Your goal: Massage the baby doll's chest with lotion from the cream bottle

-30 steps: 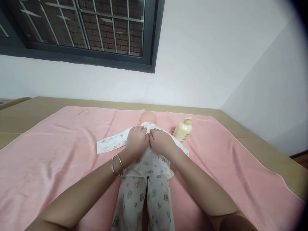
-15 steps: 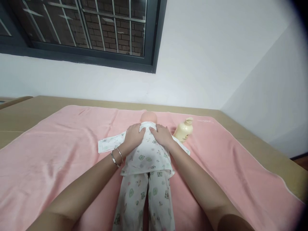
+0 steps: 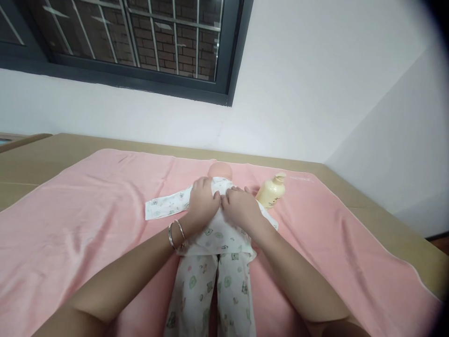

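A doll in a white patterned shirt [image 3: 217, 238] and matching trousers [image 3: 231, 290] lies on a pink blanket [image 3: 115, 187]. Its smooth round head [image 3: 220, 170] points away from me, and no face shows. On the left of the upper shirt rests my left hand [image 3: 203, 199], fingers bent forward over the cloth and thumb apart from them. Opposite it, my right hand [image 3: 243, 208] has its fingers curled in against the shirt near the thumb; the fingertips are partly hidden. Both thumbs come close together at the middle of the shirt.
A pale yellow pump bottle [image 3: 271, 192] stands tilted in view beside the doll's right-hand sleeve. The other sleeve [image 3: 166, 206] stretches out flat to the left. Behind the wooden tabletop [image 3: 280, 164] rise a white wall [image 3: 298, 84] and a barred window [image 3: 171, 42].
My hands have drawn inward and slightly back from the doll's shoulders. Their fingers, flatter before, are more bent, and the thumbs are closer together. The view has shifted slightly.
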The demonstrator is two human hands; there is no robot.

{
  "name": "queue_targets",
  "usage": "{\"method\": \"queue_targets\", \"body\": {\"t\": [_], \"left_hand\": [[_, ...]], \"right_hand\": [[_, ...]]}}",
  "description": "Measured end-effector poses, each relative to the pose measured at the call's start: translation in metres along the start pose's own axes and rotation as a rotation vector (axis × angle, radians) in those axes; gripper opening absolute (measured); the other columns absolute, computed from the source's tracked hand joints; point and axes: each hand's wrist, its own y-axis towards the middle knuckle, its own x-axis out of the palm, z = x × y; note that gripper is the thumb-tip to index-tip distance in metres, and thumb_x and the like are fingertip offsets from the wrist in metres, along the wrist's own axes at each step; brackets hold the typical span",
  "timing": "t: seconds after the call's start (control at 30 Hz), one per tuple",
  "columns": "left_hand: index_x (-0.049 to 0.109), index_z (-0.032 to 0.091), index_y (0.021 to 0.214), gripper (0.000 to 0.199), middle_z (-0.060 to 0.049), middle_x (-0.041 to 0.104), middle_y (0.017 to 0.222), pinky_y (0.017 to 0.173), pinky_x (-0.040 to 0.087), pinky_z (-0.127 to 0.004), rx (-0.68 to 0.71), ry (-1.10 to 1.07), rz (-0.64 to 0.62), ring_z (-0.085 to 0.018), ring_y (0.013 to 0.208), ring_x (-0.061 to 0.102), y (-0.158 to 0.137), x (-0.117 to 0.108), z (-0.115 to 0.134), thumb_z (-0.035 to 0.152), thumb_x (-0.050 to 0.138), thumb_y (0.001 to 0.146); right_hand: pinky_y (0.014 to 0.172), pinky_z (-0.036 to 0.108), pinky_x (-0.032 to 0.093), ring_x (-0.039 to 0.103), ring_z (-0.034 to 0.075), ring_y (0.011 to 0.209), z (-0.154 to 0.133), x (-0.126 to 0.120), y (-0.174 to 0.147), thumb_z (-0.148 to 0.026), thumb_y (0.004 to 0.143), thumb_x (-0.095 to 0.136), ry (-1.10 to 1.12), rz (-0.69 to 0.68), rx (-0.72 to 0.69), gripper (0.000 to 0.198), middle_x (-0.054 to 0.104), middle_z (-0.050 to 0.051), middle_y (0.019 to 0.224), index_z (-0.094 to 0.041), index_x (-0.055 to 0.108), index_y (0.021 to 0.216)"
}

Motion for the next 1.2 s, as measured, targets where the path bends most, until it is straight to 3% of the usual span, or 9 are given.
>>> {"method": "queue_targets", "body": {"t": [0.1,0.2,0.27,0.5,0.9,1.2], "left_hand": [[0.053,0.011,0.12,0.041,-0.016,0.058,0.124,0.103,0.039,-0.045,-0.091,-0.049,-0.043,-0.031,0.12,0.05,0.006,0.006,-0.007,0.03,0.053,0.084],[0.058,0.012,0.112,0.033,-0.015,0.063,0.115,0.1,0.04,-0.044,-0.062,-0.047,-0.189,-0.029,0.113,0.055,0.01,0.007,-0.011,0.032,0.043,0.09],[0.059,0.012,0.111,0.034,-0.015,0.064,0.112,0.098,0.041,-0.043,-0.054,-0.042,-0.212,-0.029,0.11,0.056,0.013,0.008,-0.012,0.032,0.04,0.091],[0.059,0.009,0.116,0.04,-0.018,0.064,0.116,0.101,0.039,-0.043,-0.093,-0.017,-0.176,-0.031,0.114,0.055,0.021,0.02,-0.017,0.035,0.042,0.09],[0.06,0.014,0.107,0.031,-0.014,0.065,0.108,0.096,0.042,-0.043,-0.124,-0.016,-0.103,-0.03,0.105,0.057,0.02,0.026,-0.018,0.033,0.045,0.088],[0.058,0.012,0.118,0.038,-0.014,0.064,0.117,0.103,0.038,-0.044,-0.077,-0.05,-0.091,-0.029,0.114,0.055,0.018,0.028,-0.022,0.033,0.045,0.089]], "right_hand": [[0.1,0.046,0.032,0.054,0.035,0.116,0.007,0.011,0.011,-0.045,0.098,0.028,0.043,0.021,0.127,0.055,0.061,0.026,0.122,-0.004,0.061,0.115],[0.098,0.044,0.033,0.052,0.035,0.117,0.012,0.023,0.022,-0.049,0.098,0.026,0.116,0.003,0.208,0.061,0.06,0.026,0.124,-0.003,0.057,0.121],[0.098,0.043,0.033,0.053,0.035,0.116,0.014,0.029,0.027,-0.049,0.098,0.027,0.142,0.025,0.229,0.059,0.06,0.025,0.123,-0.003,0.057,0.121],[0.098,0.039,0.032,0.054,0.03,0.115,0.023,0.039,0.04,-0.049,0.097,0.03,0.217,0.076,0.161,0.055,0.062,0.021,0.122,-0.007,0.058,0.118],[0.097,0.035,0.033,0.055,0.028,0.113,0.027,0.044,0.045,-0.048,0.098,0.031,0.198,0.114,0.134,0.051,0.064,0.018,0.12,-0.009,0.06,0.116],[0.104,0.039,0.029,0.048,0.03,0.125,0.024,0.045,0.042,-0.049,0.097,0.03,0.226,0.101,0.156,0.056,0.055,0.021,0.134,-0.007,0.056,0.125]]}}
